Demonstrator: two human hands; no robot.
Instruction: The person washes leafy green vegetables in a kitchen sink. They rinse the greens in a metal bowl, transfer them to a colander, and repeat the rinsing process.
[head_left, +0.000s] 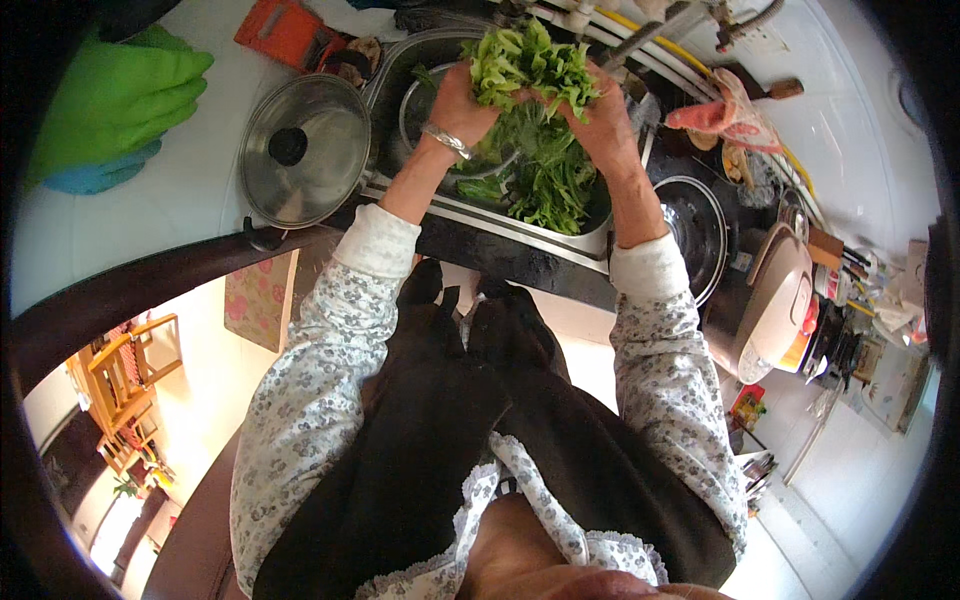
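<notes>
A bunch of curly leafy greens (529, 64) is held between my two hands above the sink. My left hand (461, 105) grips it from the left, a silver bracelet (448, 141) at the wrist. On the other side, my right hand (604, 116) closes around the same bunch. More loose leafy greens (555, 176) lie below in the metal sink basin (491, 196), in and beside what looks like a clear round bowl, partly hidden by the left hand. Both sleeves are pushed up the forearms.
A lidded pot (306, 150) stands left of the sink, near an orange-red package (285, 34). Green rubber gloves (120, 101) are farther left. The faucet (645, 37) rises behind the right hand. Right of the sink are a round glass lid (686, 232) and a beige appliance (776, 300).
</notes>
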